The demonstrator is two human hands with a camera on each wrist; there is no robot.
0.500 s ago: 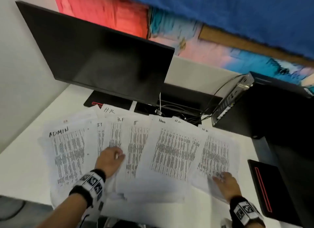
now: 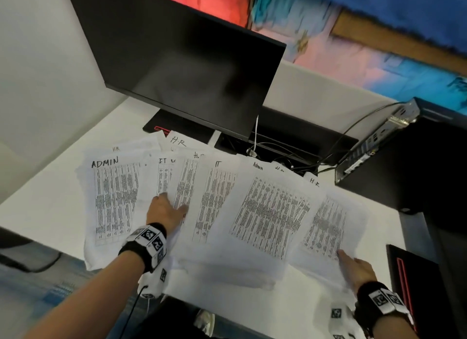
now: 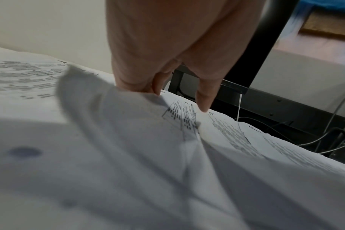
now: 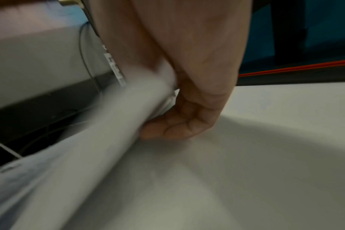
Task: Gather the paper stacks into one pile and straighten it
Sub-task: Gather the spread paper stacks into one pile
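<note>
Printed paper sheets (image 2: 267,212) marked ADMIN, IT and H.R lie fanned and overlapping across the white desk (image 2: 45,212). My left hand (image 2: 166,209) rests on the left-middle sheets. In the left wrist view its fingers (image 3: 136,84) reach straight behind a lifted sheet (image 3: 112,124), which hides their tips. The thumb (image 3: 204,99) touches the paper beside it. My right hand (image 2: 353,265) is at the near right edge of the fan. There its fingers (image 4: 167,129) curl under the edge of the sheets (image 4: 128,109) and grip them.
A dark monitor (image 2: 182,68) stands just behind the papers on a black base (image 2: 161,126). A small black computer (image 2: 374,146) with cables (image 2: 290,156) stands at the back right. A black slab with a red stripe (image 2: 409,283) lies beside my right hand. A wall runs along the left.
My right hand has slipped nearer to the fan's right edge and now grips the sheets from below. My left hand stays at the same spot on the papers. The view has shifted.
</note>
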